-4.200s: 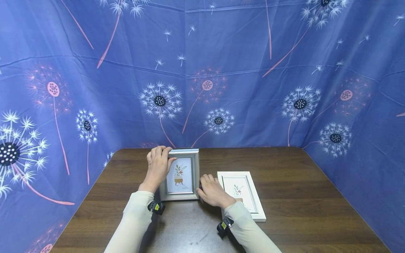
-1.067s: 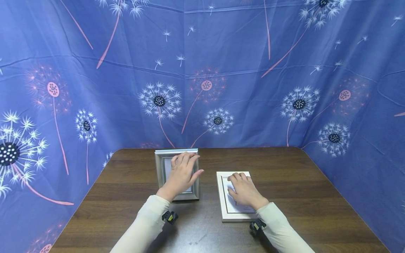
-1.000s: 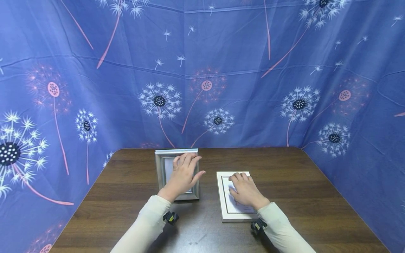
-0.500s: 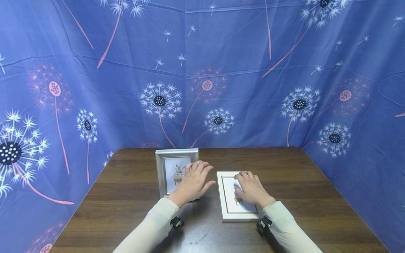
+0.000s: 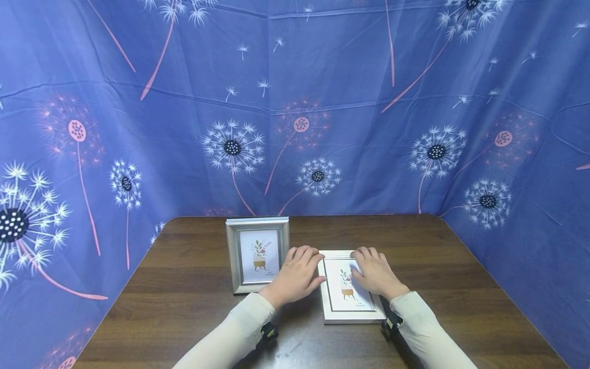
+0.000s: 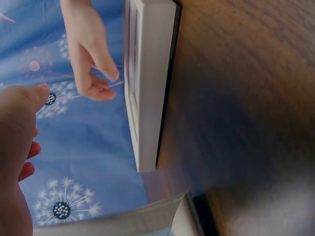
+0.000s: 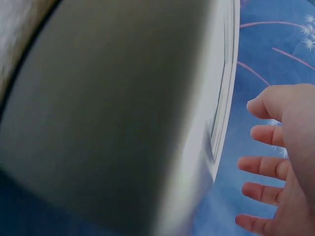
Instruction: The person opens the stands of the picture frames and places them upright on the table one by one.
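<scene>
A white picture frame [image 5: 327, 307] lies face up on the table, showing a print of a plant in a brown pot. My left hand [image 5: 297, 277] is at its upper left edge, fingers loosely bent and holding nothing. In the left wrist view, a gap separates that hand [image 6: 17, 142] from the frame's side [image 6: 152, 73]. Above the frame's right side is my right hand [image 5: 378, 274]; the right wrist view shows its fingers [image 7: 263, 167] spread and apart from the frame. A silver picture frame [image 5: 234, 256] with a similar print stands upright to the left.
The brown wooden table [image 5: 175, 307] ends at a blue dandelion-patterned cloth [image 5: 369, 128] hanging behind and at both sides. Dark wrist cameras [image 5: 268, 330] sit below both hands. The silver frame stands near the table's back edge.
My left hand has left the silver frame and moved right to the white frame's left edge. My right hand has moved from between the frames to the white frame's right side. Both frames stay put.
</scene>
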### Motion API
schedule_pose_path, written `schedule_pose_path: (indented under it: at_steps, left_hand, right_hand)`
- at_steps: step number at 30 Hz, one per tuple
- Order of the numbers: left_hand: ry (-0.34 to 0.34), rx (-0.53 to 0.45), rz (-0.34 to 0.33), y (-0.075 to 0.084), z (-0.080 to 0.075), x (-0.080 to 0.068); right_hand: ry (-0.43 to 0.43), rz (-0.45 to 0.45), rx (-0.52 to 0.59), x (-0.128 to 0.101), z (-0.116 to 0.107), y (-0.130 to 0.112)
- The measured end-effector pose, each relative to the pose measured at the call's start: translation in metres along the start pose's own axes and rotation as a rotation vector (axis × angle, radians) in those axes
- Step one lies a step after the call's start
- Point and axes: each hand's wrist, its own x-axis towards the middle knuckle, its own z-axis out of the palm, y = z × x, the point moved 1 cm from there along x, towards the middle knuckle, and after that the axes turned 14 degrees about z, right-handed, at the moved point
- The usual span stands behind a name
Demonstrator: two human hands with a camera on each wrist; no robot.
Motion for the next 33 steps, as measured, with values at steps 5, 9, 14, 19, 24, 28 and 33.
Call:
schedule_pose_path:
  at_steps: [5, 9, 14, 19, 24, 28, 33]
  left_hand:
    - [0.000, -0.009, -0.050, 0.005, 0.012, 0.004]
    - [-0.026, -0.006, -0.091, 0.008, 0.018, 0.008]
    - [-0.085, -0.001, -0.121, 0.013, 0.023, 0.015]
    - [-0.114, -0.015, -0.143, 0.015, 0.029, 0.024]
    - [-0.144, -0.050, -0.161, 0.016, 0.036, 0.029]
    - [-0.164, -0.061, -0.175, 0.015, 0.042, 0.031]
    - [-0.181, -0.072, -0.198, 0.014, 0.046, 0.036]
  right_hand:
    - [-0.002, 0.013, -0.013, 0.003, 0.003, 0.009]
    - [-0.002, 0.029, -0.004, 0.004, 0.003, 0.015]
    - [-0.025, 0.061, -0.007, 0.004, 0.002, 0.023]
    - [-0.022, 0.073, -0.006, 0.006, 0.002, 0.028]
    - [-0.019, 0.085, 0.007, 0.007, 0.000, 0.032]
    - [-0.021, 0.100, 0.009, 0.008, -0.001, 0.035]
    - [-0.046, 0.129, 0.008, 0.009, -0.001, 0.040]
